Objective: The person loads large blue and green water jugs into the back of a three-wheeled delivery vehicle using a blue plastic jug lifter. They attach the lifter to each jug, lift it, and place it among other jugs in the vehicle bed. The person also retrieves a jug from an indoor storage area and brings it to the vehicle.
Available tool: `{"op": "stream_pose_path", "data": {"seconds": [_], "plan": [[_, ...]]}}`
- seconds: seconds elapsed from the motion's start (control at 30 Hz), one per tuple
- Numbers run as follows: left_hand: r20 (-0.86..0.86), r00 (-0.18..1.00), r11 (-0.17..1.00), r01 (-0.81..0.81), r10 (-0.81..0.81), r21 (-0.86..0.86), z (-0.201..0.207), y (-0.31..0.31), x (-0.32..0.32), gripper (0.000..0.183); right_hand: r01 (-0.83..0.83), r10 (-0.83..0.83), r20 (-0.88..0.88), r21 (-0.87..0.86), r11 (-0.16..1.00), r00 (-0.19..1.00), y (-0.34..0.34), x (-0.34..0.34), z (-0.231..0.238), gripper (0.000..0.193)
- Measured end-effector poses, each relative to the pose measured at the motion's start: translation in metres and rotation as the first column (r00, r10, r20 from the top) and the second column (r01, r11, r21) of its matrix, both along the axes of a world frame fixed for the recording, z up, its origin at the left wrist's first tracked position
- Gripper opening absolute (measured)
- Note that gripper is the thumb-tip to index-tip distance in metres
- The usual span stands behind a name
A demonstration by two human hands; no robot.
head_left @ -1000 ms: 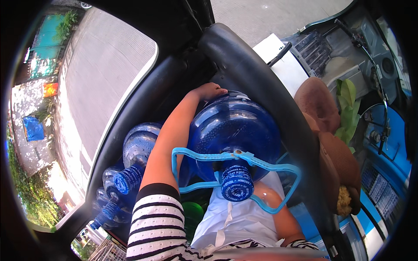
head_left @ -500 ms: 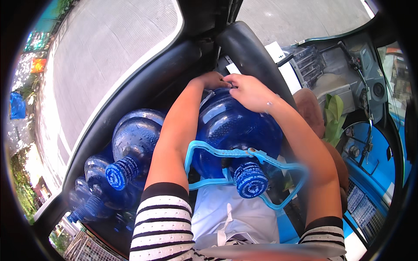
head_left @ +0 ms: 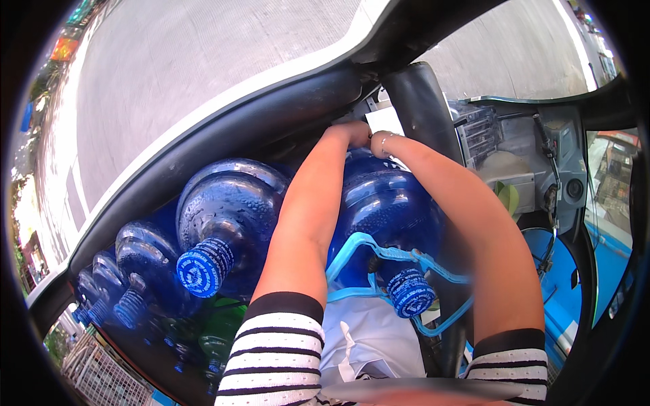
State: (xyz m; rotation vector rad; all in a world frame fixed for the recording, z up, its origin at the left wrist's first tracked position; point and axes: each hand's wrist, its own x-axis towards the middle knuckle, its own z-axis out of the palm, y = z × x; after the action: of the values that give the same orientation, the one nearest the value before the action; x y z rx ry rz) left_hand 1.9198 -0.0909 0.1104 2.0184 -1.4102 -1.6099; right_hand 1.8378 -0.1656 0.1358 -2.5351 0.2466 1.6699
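Ok so the big blue jug (head_left: 386, 203) lies tipped between the forearms (head_left: 308, 210), far end up by the left hand (head_left: 352, 134) and right hand (head_left: 387, 144) — about equally near — long axis running back toward the lap (head_left: 369, 331), capped neck (head_left: 409, 291) slightly right. Can't tell if the half-hidden fingers grip anything. Black padding (head_left: 423, 101) hems that end, more jugs (head_left: 233, 203) left, road (head_left: 203, 68) outside.

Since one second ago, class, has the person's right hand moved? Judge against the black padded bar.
Yes: forward. The right hand has moved along the black padded bar toward its far end.
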Motion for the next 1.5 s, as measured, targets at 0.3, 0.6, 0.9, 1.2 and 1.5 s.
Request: {"op": "stream_pose_path", "data": {"seconds": [0.3,0.6,0.9,1.2,1.5], "plan": [[-0.272,0.931,0.958,-0.187,0.243,0.216,0.007,0.002,0.004,0.046,0.258,-0.262,0.31,0.054,0.965,0.914,-0.001,-0.019,0.016,0.024],[-0.425,0.397,0.58,-0.611,0.813,0.538,0.009,0.017,0.032,0.02,0.58,-0.554,0.343,0.031,0.814,0.759,0.002,-0.012,0.031,0.025],[-0.603,0.247,0.59,-0.653,0.759,0.475,0.009,0.014,0.038,0.03,0.703,-0.728,0.574,0.336,0.627,0.375,0.0,-0.012,0.028,0.03],[-0.422,0.281,0.436,-0.836,0.862,0.334,0.012,-0.009,0.021,0.038,0.627,-0.81,0.566,0.577,0.523,0.154,-0.004,-0.006,0.027,0.026],[-0.604,-0.009,0.338,-0.822,0.797,0.458,0.009,-0.016,0.007,0.035,0.665,-0.764,0.624,0.504,0.552,0.161,-0.001,-0.005,0.031,0.03]]}}
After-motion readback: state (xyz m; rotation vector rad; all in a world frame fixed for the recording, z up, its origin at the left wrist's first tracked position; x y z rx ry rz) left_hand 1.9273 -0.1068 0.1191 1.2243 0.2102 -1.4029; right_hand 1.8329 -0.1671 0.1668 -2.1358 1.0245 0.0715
